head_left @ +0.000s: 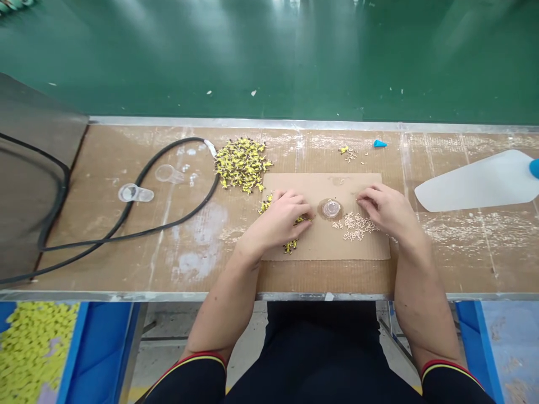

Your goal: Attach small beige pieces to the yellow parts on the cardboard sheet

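Note:
My left hand [288,217] is over the left part of a cardboard sheet [324,247], its fingers curled together around a small yellow-and-black piece [301,219]. More of these pieces [290,246] lie beside and partly under that hand. On the sheet's right side, my right hand [386,206] has thumb and fingertips pinched together; whatever is between them is too small to make out. Just below its fingers is a scatter of tiny pale pieces [357,226]. Between both hands sits a small round clear dish [331,209] on a wet-looking dark patch.
Behind the sheet's left corner is a heap of yellow-and-black pieces [242,164]. A black cable [168,224] loops at left around clear plastic parts [135,193]. A white bottle [475,182] lies at right; a blue cap [379,143] is at the back. Blue bins [101,342] flank below.

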Action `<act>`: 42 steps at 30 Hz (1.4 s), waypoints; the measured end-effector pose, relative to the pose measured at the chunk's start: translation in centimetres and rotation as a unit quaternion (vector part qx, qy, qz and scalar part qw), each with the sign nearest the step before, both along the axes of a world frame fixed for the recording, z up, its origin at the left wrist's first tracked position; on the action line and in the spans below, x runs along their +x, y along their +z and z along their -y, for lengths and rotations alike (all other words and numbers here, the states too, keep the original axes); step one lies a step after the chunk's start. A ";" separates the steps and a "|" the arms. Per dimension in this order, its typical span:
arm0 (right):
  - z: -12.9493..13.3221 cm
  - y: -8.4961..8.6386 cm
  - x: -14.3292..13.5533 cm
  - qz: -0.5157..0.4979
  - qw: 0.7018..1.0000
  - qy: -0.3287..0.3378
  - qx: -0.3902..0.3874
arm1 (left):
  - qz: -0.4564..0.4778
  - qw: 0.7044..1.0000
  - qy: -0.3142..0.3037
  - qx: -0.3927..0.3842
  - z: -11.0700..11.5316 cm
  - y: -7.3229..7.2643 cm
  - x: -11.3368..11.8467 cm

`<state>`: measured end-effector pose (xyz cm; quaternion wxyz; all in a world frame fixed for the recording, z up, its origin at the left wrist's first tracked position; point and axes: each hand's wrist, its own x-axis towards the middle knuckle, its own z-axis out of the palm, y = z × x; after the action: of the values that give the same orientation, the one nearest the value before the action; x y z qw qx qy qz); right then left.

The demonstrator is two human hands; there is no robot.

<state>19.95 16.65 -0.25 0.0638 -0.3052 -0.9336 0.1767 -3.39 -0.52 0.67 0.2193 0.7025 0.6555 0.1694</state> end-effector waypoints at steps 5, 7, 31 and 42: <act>0.4 0.5 -0.3 0.017 1.000 -0.021 -0.013 | 0.014 1.000 0.014 0.010 -0.2 0.1 0.6; 0.4 0.6 -0.3 -0.012 0.999 -0.025 -0.018 | 0.006 1.000 0.017 0.010 -0.2 0.0 0.7; 1.6 1.7 -0.7 -0.364 0.928 -0.037 -0.074 | 0.180 0.919 0.141 0.320 -0.3 -0.1 0.5; 3.5 2.0 -1.7 -0.440 0.870 -0.075 -0.211 | 0.442 0.854 0.141 0.236 -0.5 -0.5 2.5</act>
<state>18.23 13.13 1.72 0.4155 -0.2713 -0.7235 0.4800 -0.94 0.01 0.17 0.2875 0.4844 0.5221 0.6404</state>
